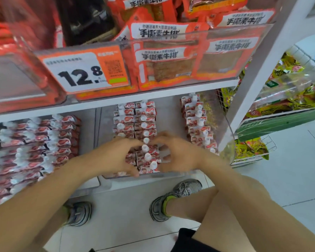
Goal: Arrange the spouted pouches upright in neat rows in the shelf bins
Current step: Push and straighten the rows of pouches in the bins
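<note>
Standing red-and-white spouted pouches [146, 153], white caps up, seemingly two rows.

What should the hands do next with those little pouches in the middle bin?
Probably press the two rows together and straighten them. The left hand and right hand cup the front pouches of the middle bin from both sides, and their white caps stand in a slightly crooked line. Bare bin floor shows to the right, so the rows have room to slide.
</note>
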Available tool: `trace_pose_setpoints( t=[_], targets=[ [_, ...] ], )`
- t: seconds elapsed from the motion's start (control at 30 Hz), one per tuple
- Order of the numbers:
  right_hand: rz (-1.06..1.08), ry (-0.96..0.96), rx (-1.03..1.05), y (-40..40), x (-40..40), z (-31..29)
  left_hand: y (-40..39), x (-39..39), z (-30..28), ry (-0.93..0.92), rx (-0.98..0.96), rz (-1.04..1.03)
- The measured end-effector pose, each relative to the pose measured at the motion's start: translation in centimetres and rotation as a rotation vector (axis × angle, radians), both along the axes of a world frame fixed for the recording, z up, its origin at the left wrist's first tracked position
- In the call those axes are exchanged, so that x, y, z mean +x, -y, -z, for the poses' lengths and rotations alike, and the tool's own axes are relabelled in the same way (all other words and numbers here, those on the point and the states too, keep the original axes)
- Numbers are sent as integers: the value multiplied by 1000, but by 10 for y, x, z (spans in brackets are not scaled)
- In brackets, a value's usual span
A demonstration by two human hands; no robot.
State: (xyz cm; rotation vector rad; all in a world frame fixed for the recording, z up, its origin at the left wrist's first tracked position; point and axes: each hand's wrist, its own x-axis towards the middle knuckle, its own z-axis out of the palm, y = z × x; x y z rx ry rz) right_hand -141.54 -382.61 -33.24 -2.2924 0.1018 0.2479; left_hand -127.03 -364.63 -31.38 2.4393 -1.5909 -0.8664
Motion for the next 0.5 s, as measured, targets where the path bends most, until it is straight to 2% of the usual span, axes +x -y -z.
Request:
trace_pose_setpoints(
  t=[0.17, 0.33, 0.5],
  targets=[
    [-57, 37, -61, -2, 14, 13, 4, 5, 5, -87, -56, -31],
    [-80, 150, -66, -1, 13, 19, 10, -2, 16, 109, -61, 86],
    [-25, 170, 7, 5, 8, 19, 19, -12, 13, 129, -136, 59]
  ],
)
